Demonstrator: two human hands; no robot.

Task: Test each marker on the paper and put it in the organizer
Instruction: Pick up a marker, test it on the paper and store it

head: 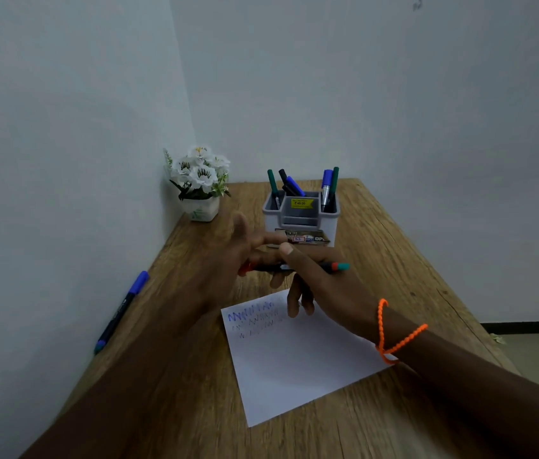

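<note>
- The wooden worktop (377, 246) runs away from me into the corner of two pale walls.
- A white sheet of paper (297, 366) lies on it just in front of me, with blue and fainter zigzag scribbles (253, 318) near its far left corner.
- My left hand (228, 260) is over the worktop beyond the paper, fingers spread wide and blurred, so I cannot tell whether they touch anything.
- My right hand (324, 286) is closed around a bundle of markers (294, 268) held crosswise above the far edge of the paper; a red end pokes out on the left, a red and teal end on the right.
- An orange beaded band (394, 339) is on my right wrist.
- The grey organizer (301, 220) stands farther back, well apart from the paper, a yellow sticker on its middle section.
- Its left compartment holds green, black and blue markers (286, 185); its right one holds a blue marker and a green one (329, 187).
- A small white pot of white flowers (200, 183) sits in the corner, left of the organizer.
- One blue-capped marker (122, 309) lies alone at the worktop's left edge beside the wall.
</note>
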